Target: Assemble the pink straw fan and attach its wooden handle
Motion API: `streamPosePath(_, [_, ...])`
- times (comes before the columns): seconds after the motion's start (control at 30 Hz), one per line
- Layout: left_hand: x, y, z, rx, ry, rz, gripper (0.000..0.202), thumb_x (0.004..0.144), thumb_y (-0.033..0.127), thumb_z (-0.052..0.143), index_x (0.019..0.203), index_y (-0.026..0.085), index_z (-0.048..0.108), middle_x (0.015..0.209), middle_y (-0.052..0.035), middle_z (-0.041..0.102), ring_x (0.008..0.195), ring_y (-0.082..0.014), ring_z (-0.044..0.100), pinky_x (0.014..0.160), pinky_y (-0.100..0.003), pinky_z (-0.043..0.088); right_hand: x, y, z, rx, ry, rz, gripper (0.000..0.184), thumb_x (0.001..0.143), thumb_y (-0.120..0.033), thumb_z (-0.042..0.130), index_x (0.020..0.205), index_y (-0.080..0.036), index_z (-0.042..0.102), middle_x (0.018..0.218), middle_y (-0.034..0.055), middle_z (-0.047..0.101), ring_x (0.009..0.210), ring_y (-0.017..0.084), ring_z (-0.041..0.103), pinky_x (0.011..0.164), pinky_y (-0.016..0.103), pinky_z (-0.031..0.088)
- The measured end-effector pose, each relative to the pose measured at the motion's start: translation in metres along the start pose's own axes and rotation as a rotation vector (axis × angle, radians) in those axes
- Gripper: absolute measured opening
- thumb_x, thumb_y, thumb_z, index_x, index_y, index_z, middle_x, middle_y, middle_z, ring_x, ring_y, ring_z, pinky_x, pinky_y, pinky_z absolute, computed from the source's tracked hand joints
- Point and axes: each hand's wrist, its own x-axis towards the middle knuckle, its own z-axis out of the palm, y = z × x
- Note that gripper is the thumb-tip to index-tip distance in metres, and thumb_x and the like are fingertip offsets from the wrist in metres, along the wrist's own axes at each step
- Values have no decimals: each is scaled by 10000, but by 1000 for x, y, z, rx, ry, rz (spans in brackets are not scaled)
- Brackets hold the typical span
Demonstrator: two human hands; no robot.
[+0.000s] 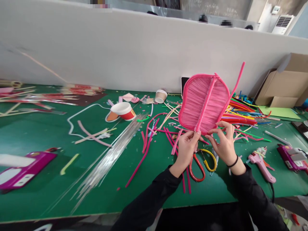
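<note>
Above the bench (pixel 108 199), the left hand (pixel 187 147) is pinching the petal (pixel 194 99) by its base, the right hand (pixel 225 141) its lower edge. Edging is seemingly under way; the next move is probably calling for bending the loose strand (pixel 238 80) round.

No legible text; faint wall writing (pixel 209 7) too blurred to read.

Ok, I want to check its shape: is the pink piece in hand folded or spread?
Spread: above the left hand, the pink piece shows ribbed halves on either side of its middle strip.
</note>
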Motion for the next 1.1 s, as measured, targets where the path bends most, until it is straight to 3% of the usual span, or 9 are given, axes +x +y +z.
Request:
streamPosePath(0.2, [1,0,0,8,6,2,417,775,528,709,589,169,605,360,81,375,304,-55,314,352,-211,251,-2,-1,0,22,-12,9,46,873,-235,684,887,-229,641,1150,94,513,1030,251,523,869,444,459])
streamPosePath(0.27, [1,1,0,27,7,18,417,782,520,704,584,165,609,362,81,367,306,-51,311,357,-209,246,1,4,-6,83,74,61,109,854,-286,716,867,-233,622,1117,82,514,1045,250,530,865,439,472])
streamPosePath(0.4, [1,4,0,54,2,29,422,794,501,690,557,162,603,338,83,337,304,-42,287,365,-209,217,27,25,-31,200,378,305,266,830,-411,728,950,-236,567,1014,48,531,982,219,555,771,376,501])
streamPosePath(0.47, [1,5,1,65,-16,11,417,784,499,690,552,165,600,332,84,332,302,-43,275,363,-212,204,46,36,-46,242,348,361,342,842,-445,706,1084,-242,576,994,35,559,899,184,566,717,335,498])
streamPosePath(0.57, [-1,6,2,92,-42,-14,407,778,498,685,555,168,603,335,82,334,306,-47,269,364,-217,198,74,42,-64,223,209,303,334,869,-443,675,1133,-244,622,855,0,586,775,154,564,691,316,493])
streamPosePath(0.7, [-4,7,3,126,-34,8,392,776,478,684,549,170,601,348,76,347,315,-48,276,371,-219,195,87,25,-72,39,149,179,166,930,-357,603,890,-217,682,712,-11,635,651,134,576,648,290,487])
streamPosePath(0.9, [-7,11,5,147,19,25,376,779,463,676,548,177,598,359,72,358,326,-58,298,370,-218,225,59,1,-64,-285,222,-5,111,947,-234,551,932,-208,658,765,23,717,684,151,647,673,291,491])
streamPosePath(1.1, [-9,9,5,185,35,90,352,780,438,669,547,180,610,378,65,382,342,-69,326,380,-225,274,36,5,-48,-308,346,-7,170,913,-197,593,1073,-217,645,820,31,741,674,159,665,660,291,500])
